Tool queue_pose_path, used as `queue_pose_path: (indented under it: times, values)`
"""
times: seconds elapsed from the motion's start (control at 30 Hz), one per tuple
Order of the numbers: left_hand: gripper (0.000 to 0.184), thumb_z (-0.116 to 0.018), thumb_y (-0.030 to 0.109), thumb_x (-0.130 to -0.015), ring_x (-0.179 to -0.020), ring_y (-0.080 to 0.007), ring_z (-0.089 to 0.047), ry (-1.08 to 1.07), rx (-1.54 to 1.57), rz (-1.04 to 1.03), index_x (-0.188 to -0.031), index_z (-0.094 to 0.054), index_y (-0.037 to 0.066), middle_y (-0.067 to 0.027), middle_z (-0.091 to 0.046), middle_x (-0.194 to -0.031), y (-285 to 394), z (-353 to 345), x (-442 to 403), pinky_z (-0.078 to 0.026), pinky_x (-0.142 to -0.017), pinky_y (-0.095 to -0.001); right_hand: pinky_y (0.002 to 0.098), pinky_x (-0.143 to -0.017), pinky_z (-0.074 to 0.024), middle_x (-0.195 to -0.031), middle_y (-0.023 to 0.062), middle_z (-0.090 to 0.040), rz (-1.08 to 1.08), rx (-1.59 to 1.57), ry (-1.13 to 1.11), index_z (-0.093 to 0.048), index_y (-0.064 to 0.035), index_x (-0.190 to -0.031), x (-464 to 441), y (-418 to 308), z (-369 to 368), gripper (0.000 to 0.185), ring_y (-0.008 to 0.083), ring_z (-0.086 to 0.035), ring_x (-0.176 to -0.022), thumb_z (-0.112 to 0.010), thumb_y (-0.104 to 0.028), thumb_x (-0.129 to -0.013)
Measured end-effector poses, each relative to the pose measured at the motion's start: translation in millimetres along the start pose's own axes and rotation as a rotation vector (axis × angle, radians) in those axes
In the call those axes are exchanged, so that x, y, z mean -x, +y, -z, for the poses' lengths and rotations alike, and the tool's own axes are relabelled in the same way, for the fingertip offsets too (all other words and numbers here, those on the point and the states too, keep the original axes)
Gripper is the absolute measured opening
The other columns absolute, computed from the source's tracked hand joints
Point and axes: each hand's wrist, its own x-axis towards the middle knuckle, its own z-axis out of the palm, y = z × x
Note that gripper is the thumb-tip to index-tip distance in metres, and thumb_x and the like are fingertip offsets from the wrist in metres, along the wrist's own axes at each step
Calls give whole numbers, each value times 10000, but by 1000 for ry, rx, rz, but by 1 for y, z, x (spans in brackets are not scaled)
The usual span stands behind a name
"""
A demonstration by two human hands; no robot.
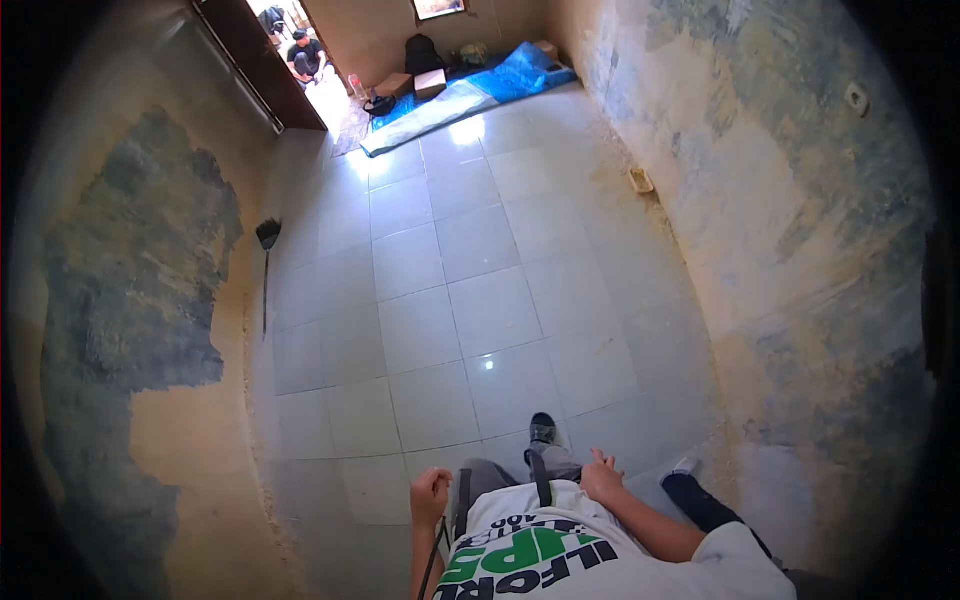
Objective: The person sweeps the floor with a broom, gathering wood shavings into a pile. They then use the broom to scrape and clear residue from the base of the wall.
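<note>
My left hand [430,489] hangs at the left of my body with its fingers curled in, and nothing shows in them. A thin dark strap [437,553] runs beside that forearm. In front of my right hip is my right hand [602,474], its fingers loosely apart and empty, close to my grey trousers. One dark shoe [542,429] shows on the tiled floor [420,330] ahead of me. Beyond my right forearm lies a long dark shape [697,499] with a pale tip; its kind I cannot make out.
A broom [267,237] stands along the left wall. Near the right wall's foot sits a small yellowish tray [641,181]. A blue tarp [530,75], boxes [430,83] and a black backpack [422,54] are at the back. Outside the open door [262,62], a person [306,60] crouches.
</note>
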Motion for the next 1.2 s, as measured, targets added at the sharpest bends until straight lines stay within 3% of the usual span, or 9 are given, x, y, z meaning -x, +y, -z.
queue_pose_path:
  times: [0.27, 0.7, 0.77, 0.83, 0.87, 0.9, 0.97, 1.17, 1.2]
  values:
    - [127, -444, -42, -762, -507, -125, -475, -14, 63, 241, -718, -551, 8, -65, -510, -582, -40, 21, -95, -361, -478, -248, 663, -982, -177, -1473, 173, 42, -260, -232, -96, -580, -31, -1127, -84, -59, 48, 460, 491, -165, -1289, -613, -303, -757]
    - [168, -423, -64, -805, -556, -64, -477, -143, 268, -32, -716, -542, 15, -24, -539, -617, -68, 71, -419, -332, -482, -213, 682, -965, -183, -1466, 172, 97, -479, -272, 111, -640, -48, -1009, -114, -184, 154, 325, 516, -129, -1286, -657, -212, -729]
    - [150, -439, -59, -799, -552, -78, -483, -195, 227, -80, -721, -543, 15, -34, -541, -619, -61, 66, -458, -342, -485, -221, 669, -960, -222, -1472, 171, 49, -470, -236, 150, -642, -46, -997, -119, -199, 175, 339, 516, -155, -1279, -679, -230, -715]
    - [132, -454, -53, -793, -548, -92, -488, -219, 195, -114, -725, -545, 15, -45, -543, -620, -48, 62, -492, -352, -488, -228, 496, -994, -332, -1454, 176, -117, -415, -312, 146, -648, -9, -956, -135, -202, 197, 346, 451, -297, -1248, -711, -182, -664]
    - [115, -469, -48, -784, -542, -111, -493, -292, 101, -152, -730, -549, 16, -59, -542, -620, -41, 63, -506, -361, -491, -237, 372, -969, -382, -1389, 157, -313, -399, -348, 114, -652, -6, -958, -142, -200, 214, 372, 345, -397, -1215, -658, -278, -703]
    - [99, -485, -43, -774, -536, -129, -498, -365, 0, -189, -736, -553, 17, -74, -541, -620, -33, 63, -522, -371, -495, -246, 372, -969, -382, -1389, 157, -313, -394, -335, 117, -652, -6, -958, -148, -195, 237, 372, 345, -397, -1215, -658, -278, -703]
    - [86, -500, -36, -762, -521, -155, -499, -370, -15, -184, -738, -560, 22, -92, -539, -620, -29, 61, -550, -382, -497, -256, 387, -896, -434, -1228, 174, -498, -177, -322, 74, -633, 20, -986, -162, -191, 281, 733, 274, -514, -1105, -620, -605, -603]
    - [116, -478, -48, -771, -511, -118, -484, -384, -116, -64, -729, -564, 17, -63, -523, -594, -3, 67, -616, -364, -482, -244, 366, -747, -485, -1054, 123, -600, 59, -80, -168, -675, -68, -913, -213, -181, 459, 662, 244, -579, -963, -620, -636, -577]
    - [123, -471, -52, -773, -516, -109, -483, -362, -118, -26, -730, -565, 15, -58, -520, -588, 4, 64, -628, -359, -478, -242, 357, -802, -465, -1119, 136, -574, 115, -48, -284, -619, -61, -1054, -227, -177, 478, 695, 260, -558, -1014, -628, -598, -612]
